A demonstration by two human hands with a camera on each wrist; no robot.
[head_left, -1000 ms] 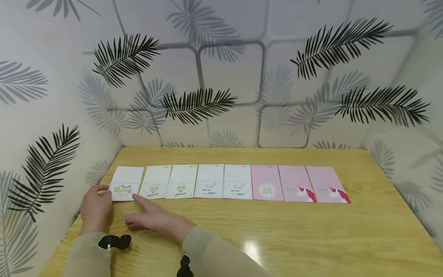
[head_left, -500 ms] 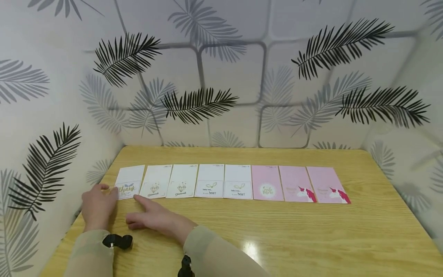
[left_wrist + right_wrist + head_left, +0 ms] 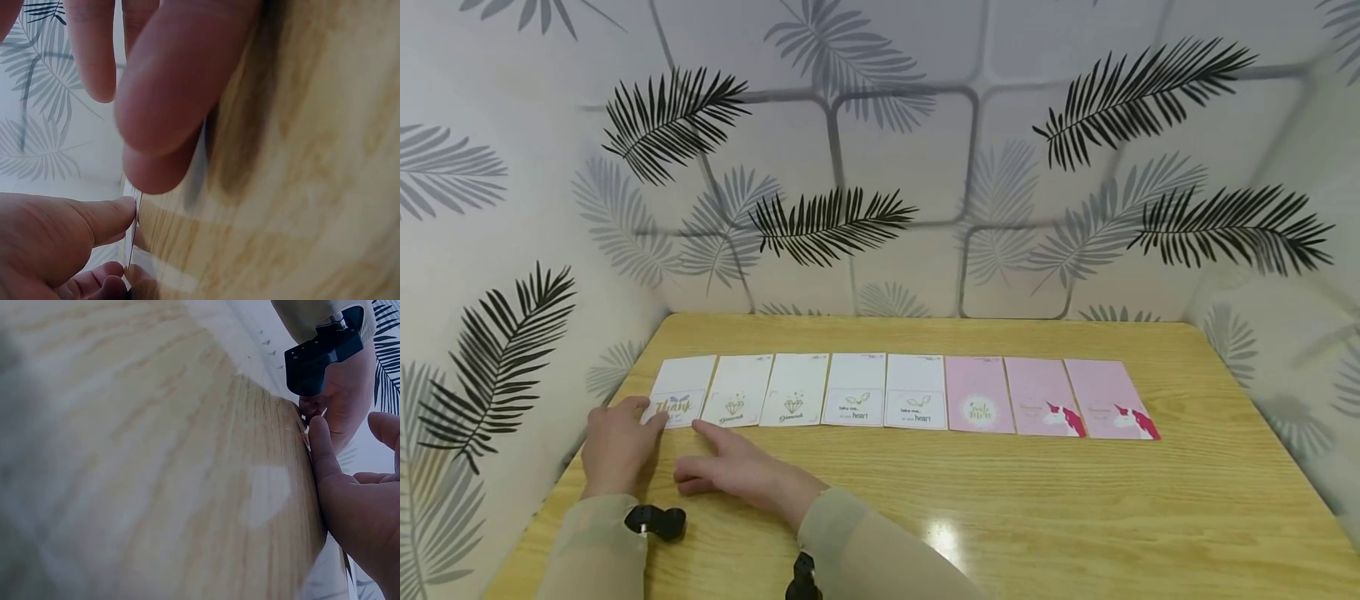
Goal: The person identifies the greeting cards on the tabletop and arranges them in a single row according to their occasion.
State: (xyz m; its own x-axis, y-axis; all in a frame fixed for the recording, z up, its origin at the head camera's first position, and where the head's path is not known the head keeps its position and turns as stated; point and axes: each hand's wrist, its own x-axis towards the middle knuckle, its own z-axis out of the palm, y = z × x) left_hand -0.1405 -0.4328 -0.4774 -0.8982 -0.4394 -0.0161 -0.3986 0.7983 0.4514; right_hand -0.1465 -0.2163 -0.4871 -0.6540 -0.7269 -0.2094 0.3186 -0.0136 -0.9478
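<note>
A white "Thank you" card (image 3: 688, 375) lies at the left end of a row of cards. My left hand (image 3: 617, 446) is at its lower left corner, thumb and forefinger touching the edge. In the left wrist view those fingers (image 3: 175, 87) reach down to the wooden surface. My right hand (image 3: 741, 471) lies low over the table, its forefinger stretched to the card's bottom edge. The right wrist view shows this finger (image 3: 322, 447) straight, near the left hand. Just right of that card is a cream diamond card (image 3: 737, 392).
Further right along the row come another diamond card (image 3: 793, 387), two white "heart" cards, a pink "smile more" card (image 3: 979, 396) and two pink unicorn cards (image 3: 1108, 400). The wooden table (image 3: 1000, 508) meets leaf-patterned walls (image 3: 910, 275) at back and sides.
The "Thank you" card has shifted right, up against the diamond card, and straightened after a slight tilt. My left hand has moved right with it. The right hand has barely moved.
</note>
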